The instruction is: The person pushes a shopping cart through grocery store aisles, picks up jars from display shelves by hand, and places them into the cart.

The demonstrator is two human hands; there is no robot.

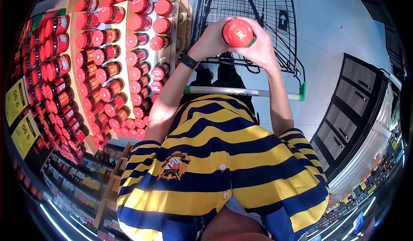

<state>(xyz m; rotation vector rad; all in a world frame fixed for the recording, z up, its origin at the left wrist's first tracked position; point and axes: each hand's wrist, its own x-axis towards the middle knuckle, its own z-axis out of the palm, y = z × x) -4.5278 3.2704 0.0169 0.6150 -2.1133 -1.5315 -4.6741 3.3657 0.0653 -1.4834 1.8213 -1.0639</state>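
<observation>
Both of my hands hold one jar with a red lid (238, 32), seen from above over the cart. My left hand (209, 41), below a dark wristband, wraps the jar's left side. On the other side my right hand (261, 47) is closed round it. A bit of green shows beside the lid, near my right fingers. The jar's label and most of its body are hidden beneath the lid.
A black wire shopping cart (271, 34) stands in front of me, its handle (262, 92) close to my waist. Stacked red-lidded jars (109, 71) fill the display at left, with yellow price tags (25, 134). Grey-fronted cabinets (347, 107) stand at right.
</observation>
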